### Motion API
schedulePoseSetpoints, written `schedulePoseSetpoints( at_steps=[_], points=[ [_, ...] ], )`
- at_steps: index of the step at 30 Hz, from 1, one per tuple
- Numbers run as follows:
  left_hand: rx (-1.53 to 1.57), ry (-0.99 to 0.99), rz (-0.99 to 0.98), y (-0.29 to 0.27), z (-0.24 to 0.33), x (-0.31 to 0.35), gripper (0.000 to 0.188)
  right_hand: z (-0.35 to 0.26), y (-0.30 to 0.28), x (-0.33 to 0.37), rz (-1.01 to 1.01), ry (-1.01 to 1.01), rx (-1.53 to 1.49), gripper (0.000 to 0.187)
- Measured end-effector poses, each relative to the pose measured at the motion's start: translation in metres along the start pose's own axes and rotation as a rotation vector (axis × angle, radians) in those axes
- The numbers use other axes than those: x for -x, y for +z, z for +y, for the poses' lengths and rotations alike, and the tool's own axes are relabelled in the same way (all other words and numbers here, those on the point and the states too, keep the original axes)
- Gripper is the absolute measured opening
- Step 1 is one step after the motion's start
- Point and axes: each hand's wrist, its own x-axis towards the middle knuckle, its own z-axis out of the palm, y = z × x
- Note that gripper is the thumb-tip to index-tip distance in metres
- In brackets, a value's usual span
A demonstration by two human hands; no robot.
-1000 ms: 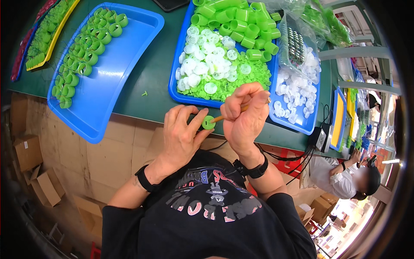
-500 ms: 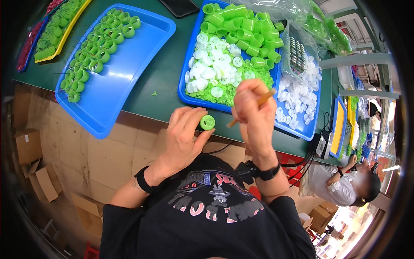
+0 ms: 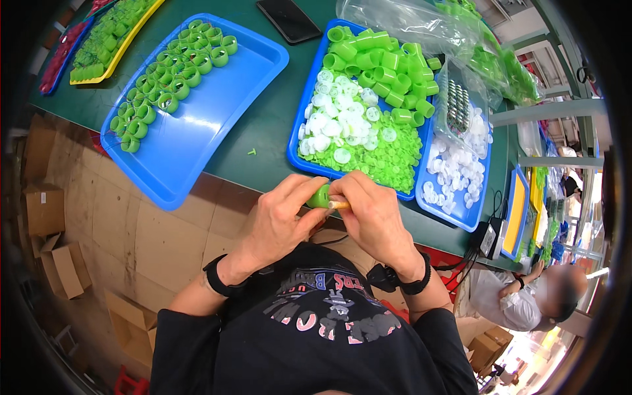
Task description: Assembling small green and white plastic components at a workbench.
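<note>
Near the table's front edge, my left hand [image 3: 275, 214] is closed around a small green plastic cylinder [image 3: 318, 197], gripped between thumb and fingers. The cylinder lies tilted and is partly covered by my fingers. My right hand [image 3: 374, 214] meets it from the other side, closed on a thin wooden stick [image 3: 340, 205]. One end of the stick points at the cylinder; whether it touches cannot be made out. Just beyond my hands stands a blue tray [image 3: 294, 141] with green cups [image 3: 388, 62], white discs [image 3: 339, 118] and small green pieces [image 3: 395, 155].
A blue tray [image 3: 220, 115] at left holds rows of green cups with thin wires. A second blue tray [image 3: 447, 214] at right bears white pieces and a clear box [image 3: 454, 105]. A phone [image 3: 288, 18] lies at the back. A person [image 3: 510, 299] sits at far right.
My right hand has come down and left with the stick to meet the cylinder. The cylinder has turned from its round face toward its side. The view has shifted slightly.
</note>
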Motion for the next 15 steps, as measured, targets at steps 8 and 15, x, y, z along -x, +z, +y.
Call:
schedulePoseSetpoints(
  at_steps=[8,15],
  points=[
    [0.456,-0.244,-0.171,-0.021,0.006,-0.002,0.039,-0.005,0.002,-0.005,0.048,-0.028,-0.157,0.018],
    [0.473,-0.198,0.111,-0.079,0.022,-0.004,0.038,-0.010,-0.005,-0.004,0.219,0.120,-0.382,0.010]
  ],
)
